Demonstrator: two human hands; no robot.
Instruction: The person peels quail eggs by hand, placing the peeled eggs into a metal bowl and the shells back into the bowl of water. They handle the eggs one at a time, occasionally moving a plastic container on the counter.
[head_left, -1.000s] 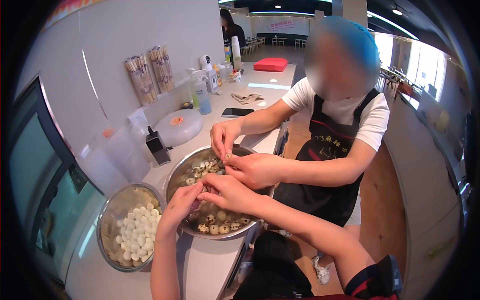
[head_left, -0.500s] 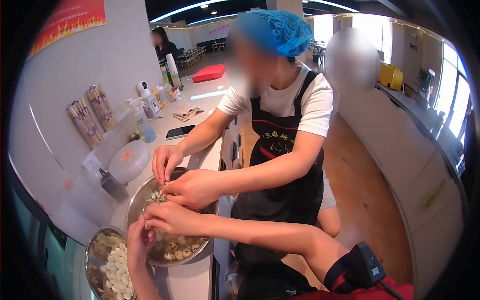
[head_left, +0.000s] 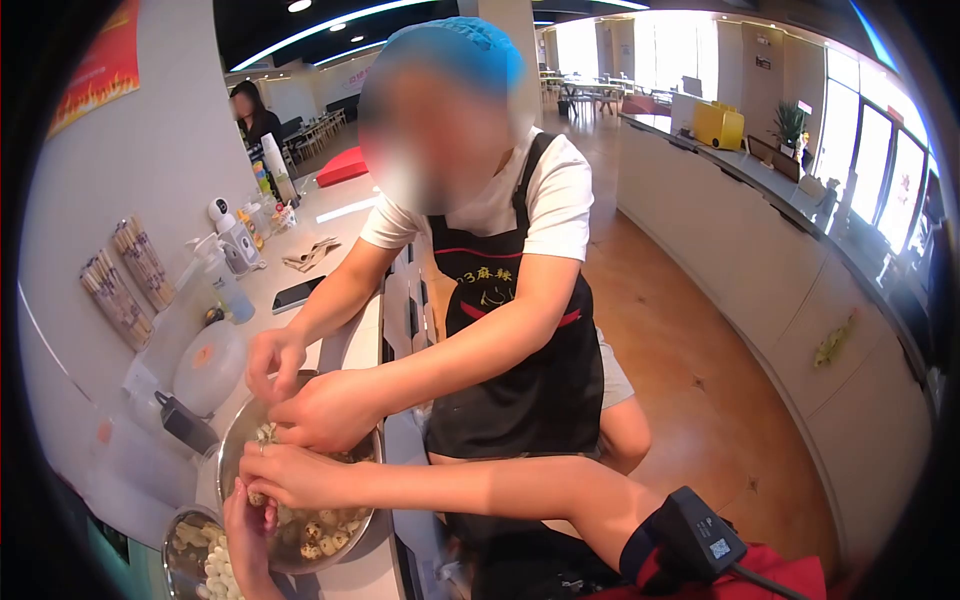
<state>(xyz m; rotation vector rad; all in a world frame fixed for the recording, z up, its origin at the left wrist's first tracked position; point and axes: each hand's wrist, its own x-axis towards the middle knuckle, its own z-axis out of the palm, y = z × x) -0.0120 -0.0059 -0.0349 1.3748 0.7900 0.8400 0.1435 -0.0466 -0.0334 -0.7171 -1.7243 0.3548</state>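
Note:
Over a steel bowl [head_left: 372, 520] my two hands meet at a speckled quail egg [head_left: 257, 497]. My left hand [head_left: 246, 525] curls round it from the left and below. From the right, my right hand [head_left: 305, 476] closes its fingertips on the same egg. Several speckled quail eggs [head_left: 318, 540] lie in the bowl, with shell bits near the far side. A second steel bowl [head_left: 172, 555] at lower left contains peeled white eggs [head_left: 218, 572]. Just beyond my hands, a co-worker's hands [head_left: 325, 410] work over the same bowl; what they hold is hidden.
The co-worker in a black apron [head_left: 515, 370] stands across the counter corner. On the counter are a phone [head_left: 298, 293], a folded cloth [head_left: 312, 254], a pump bottle [head_left: 230, 290], a black charger-like block [head_left: 187, 424] and a round clear lid [head_left: 208, 368]. Wrapped chopsticks [head_left: 115, 300] stand by the wall.
The camera view has turned right, so the bowls, counter and co-worker sit further left in view. My hands remain together at the egg over the bowl.

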